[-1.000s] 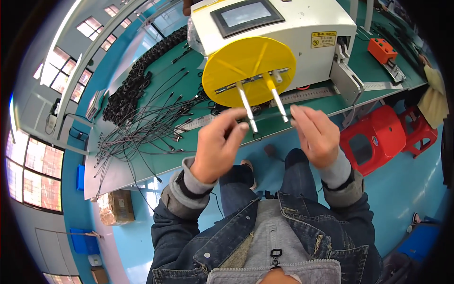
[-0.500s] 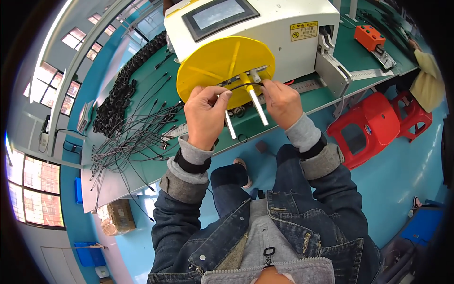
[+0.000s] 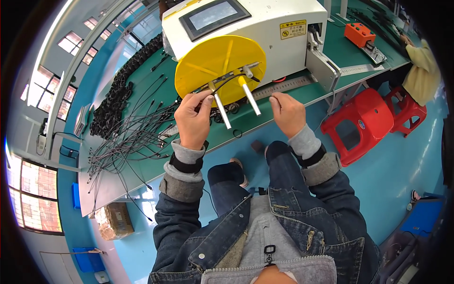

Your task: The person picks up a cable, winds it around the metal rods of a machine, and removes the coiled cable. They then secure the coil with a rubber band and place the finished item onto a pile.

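A yellow round plate [image 3: 203, 61] with two metal posts stands on the front of a white machine [image 3: 279, 52]. A black cable [image 3: 226, 83] stretches across the plate past the posts, its far end lying near the short grey peg on the right. My left hand [image 3: 193, 120] is at the plate's lower left, thumb and fingers pinched on the cable's near end beside the left post [image 3: 221, 111]. Apart from the cable, my right hand [image 3: 289, 113] hangs to the right of the right post [image 3: 250, 99]. Its fingers are closed together with nothing visible in them.
Many loose black cables [image 3: 127, 137] spread over the green table on the left, beside a pile of bundled ones [image 3: 111, 104]. A steel ruler [image 3: 283, 87] lies along the table. Red stools [image 3: 359, 123] and a person in yellow [image 3: 421, 71] are at right.
My right hand has let go of the cable and drawn back toward me. My left hand has shifted slightly down and left, still on the cable. The view has moved a little.
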Motion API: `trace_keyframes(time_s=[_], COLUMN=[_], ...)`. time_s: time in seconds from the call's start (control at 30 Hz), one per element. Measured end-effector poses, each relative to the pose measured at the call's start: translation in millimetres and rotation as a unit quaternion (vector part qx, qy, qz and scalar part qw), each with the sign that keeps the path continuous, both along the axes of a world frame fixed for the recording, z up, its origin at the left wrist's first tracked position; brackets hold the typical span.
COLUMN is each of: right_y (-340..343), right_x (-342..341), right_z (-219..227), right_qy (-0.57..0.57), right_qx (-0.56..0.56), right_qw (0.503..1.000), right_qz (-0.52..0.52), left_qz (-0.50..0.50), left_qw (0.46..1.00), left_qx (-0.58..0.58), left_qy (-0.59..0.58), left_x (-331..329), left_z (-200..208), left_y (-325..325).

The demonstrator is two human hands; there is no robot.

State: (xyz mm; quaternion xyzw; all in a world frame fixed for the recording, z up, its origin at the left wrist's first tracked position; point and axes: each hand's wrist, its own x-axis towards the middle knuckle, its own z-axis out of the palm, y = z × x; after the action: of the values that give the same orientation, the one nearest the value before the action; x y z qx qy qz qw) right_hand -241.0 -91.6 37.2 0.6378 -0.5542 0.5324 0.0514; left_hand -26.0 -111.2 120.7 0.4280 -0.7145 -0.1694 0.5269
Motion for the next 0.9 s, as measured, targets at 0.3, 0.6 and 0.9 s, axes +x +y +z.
trace_keyframes(time_s=[0.3,0.6,0.9], right_y=[28,46,48], right_x=[-3,-1,-2], right_z=[-20,-25,-32], right_qy=[-0.058,-0.073,-0.076], right_qx=[0.055,0.098,0.133], right_qw=[0.994,0.987,0.981], right_qz=[0.071,0.103,0.121], left_qz=[0.007,0.019,0.025], left_qw=[0.999,0.987,0.981], left_qx=[-0.042,-0.126,-0.123], left_qy=[-0.022,-0.096,-0.146], left_x=[8,10,8], left_z=[4,13,13], left_y=[6,30,47])
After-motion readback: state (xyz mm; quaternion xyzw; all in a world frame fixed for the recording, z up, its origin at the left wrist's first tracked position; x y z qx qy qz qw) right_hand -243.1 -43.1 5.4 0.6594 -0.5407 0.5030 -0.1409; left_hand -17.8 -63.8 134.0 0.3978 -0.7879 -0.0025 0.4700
